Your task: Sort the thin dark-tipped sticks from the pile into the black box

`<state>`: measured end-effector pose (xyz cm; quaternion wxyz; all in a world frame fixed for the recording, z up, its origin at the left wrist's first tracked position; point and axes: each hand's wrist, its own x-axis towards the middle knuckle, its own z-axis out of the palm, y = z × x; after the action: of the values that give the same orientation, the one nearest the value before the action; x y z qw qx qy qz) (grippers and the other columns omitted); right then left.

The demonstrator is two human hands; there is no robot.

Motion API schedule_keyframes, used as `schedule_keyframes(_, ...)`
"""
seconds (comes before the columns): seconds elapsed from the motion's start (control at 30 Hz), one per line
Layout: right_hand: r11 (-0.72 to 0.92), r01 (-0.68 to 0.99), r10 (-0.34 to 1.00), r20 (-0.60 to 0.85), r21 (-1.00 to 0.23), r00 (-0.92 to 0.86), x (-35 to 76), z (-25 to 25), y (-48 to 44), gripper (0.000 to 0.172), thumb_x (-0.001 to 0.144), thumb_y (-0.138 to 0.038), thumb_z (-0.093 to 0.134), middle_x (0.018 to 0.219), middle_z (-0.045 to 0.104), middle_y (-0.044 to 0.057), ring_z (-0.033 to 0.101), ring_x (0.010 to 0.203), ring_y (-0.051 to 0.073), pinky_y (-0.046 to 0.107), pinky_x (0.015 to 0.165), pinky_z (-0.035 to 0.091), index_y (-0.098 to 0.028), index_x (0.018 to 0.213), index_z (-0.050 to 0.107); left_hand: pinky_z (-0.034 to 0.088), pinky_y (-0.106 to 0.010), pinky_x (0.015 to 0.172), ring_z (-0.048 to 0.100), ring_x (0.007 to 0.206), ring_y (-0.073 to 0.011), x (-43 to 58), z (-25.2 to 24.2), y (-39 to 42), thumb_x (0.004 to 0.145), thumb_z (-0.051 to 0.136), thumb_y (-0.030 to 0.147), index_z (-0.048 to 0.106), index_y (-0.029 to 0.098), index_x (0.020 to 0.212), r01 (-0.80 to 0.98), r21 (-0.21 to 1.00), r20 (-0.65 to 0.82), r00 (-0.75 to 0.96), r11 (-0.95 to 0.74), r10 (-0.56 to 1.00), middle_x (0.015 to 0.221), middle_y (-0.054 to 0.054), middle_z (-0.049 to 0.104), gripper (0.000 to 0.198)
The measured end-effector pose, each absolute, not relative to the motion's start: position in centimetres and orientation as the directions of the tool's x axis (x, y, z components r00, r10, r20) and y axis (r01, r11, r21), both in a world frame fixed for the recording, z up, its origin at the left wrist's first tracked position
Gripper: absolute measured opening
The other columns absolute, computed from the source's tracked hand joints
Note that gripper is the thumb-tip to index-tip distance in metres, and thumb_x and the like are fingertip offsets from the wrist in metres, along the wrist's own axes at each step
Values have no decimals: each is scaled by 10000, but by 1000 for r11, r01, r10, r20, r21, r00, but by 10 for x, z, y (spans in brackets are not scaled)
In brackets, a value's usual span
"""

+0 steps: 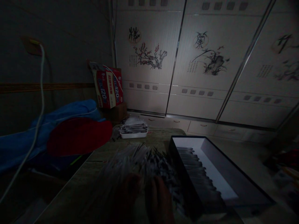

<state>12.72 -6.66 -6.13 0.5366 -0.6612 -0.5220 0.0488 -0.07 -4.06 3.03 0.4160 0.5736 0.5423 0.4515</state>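
My left hand (131, 188) and my right hand (159, 197) are close together over the near part of the table, both with fingers curled in. Whatever they hold is lost in the dark and blur. Just beyond them lies a loose heap of thin, pale, see-through sticks (123, 160), like pen barrels. Shorter dark pieces (161, 163) are heaped beyond and beside my right hand. To the right, a dark-rimmed open box (230, 169) has a row of slim dark-ended sticks (196, 169) laid side by side along its left part.
A white tray (134, 135) full of thin sticks stands at the table's far edge. Red and blue cloth (79, 137) lies left of the table (93, 174), near a hanging white cable (42, 93). A red carton (108, 88) stands before the sliding doors (144, 74).
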Motion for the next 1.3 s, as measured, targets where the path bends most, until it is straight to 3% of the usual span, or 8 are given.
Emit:
schedule_keyframes(0.13, 56, 587, 705, 448, -808, 550, 136, -53, -64, 479, 945, -526, 338, 1130, 676, 165, 656, 1026, 250, 344, 844, 508, -161, 1125, 591, 501, -346, 861, 665, 954, -233, -4, 42, -20, 808, 510, 319, 669, 211, 948, 507, 838, 142, 156, -202, 978, 993, -58, 734, 238)
schedule_keyframes(0.27, 45, 489, 767, 344, -871, 541, 137, -32, -66, 459, 947, -509, 314, 1130, 672, 158, 662, 996, 236, 321, 801, 512, -167, 1130, 559, 474, -323, 895, 649, 997, -220, 2, 38, 15, 859, 360, 219, 646, 138, 1021, 782, 501, 164, 335, -371, 928, 1062, -125, 712, 339)
schedule_keyframes(0.33, 55, 472, 758, 345, -880, 554, 136, -29, -66, 440, 953, -495, 312, 1131, 671, 146, 657, 999, 235, 324, 800, 503, -183, 1153, 549, 459, -323, 929, 635, 1050, -235, 9, 32, 27, 822, 402, 173, 642, 117, 1081, 805, 439, 135, 380, -399, 915, 1113, -142, 701, 357)
schedule_keyframes(0.7, 59, 550, 754, 398, -833, 522, 127, -60, -67, 346, 933, -435, 357, 1209, 635, 149, 587, 1137, 284, 438, 932, 453, -228, 1060, 604, 449, -396, 941, 633, 1021, -255, 25, 5, 43, 853, 334, 151, 667, 169, 1000, 831, 331, 109, 438, -447, 893, 1063, -136, 702, 365)
schedule_keyframes(0.9, 42, 542, 787, 362, -839, 500, 128, -53, -67, 451, 955, -473, 337, 1172, 654, 155, 647, 1031, 258, 381, 842, 511, -180, 1210, 565, 354, -432, 1078, 530, 1234, -283, 18, -16, 44, 802, 378, 118, 637, 159, 1138, 814, 402, 147, 395, -420, 907, 1298, -147, 625, 426)
schedule_keyframes(1.03, 131, 611, 755, 477, -781, 449, 131, -46, -72, 406, 937, -508, 384, 1106, 684, 121, 634, 1050, 275, 398, 846, 511, -250, 1085, 660, 337, -407, 1095, 516, 1256, -301, 13, -10, 39, 800, 420, 198, 656, 178, 1095, 732, 557, 210, 332, -392, 919, 1292, -139, 632, 378)
schedule_keyframes(1.17, 129, 676, 723, 535, -726, 437, 126, -43, -76, 390, 951, -474, 381, 1038, 707, 118, 661, 981, 261, 380, 828, 519, -250, 1063, 679, 515, -385, 880, 677, 948, -258, 4, 17, 31, 817, 443, 350, 627, 174, 924, 581, 773, 178, 189, -256, 966, 968, -119, 725, 276)
schedule_keyframes(1.3, 96, 690, 747, 510, -717, 426, 114, -38, -76, 386, 942, -467, 400, 935, 722, 130, 690, 815, 250, 347, 733, 525, -218, 1036, 680, 547, -309, 615, 680, 654, -189, -11, 37, 15, 817, 477, 459, 557, 139, 1121, 191, 982, -25, 103, 5, 994, 737, -29, 692, 449)
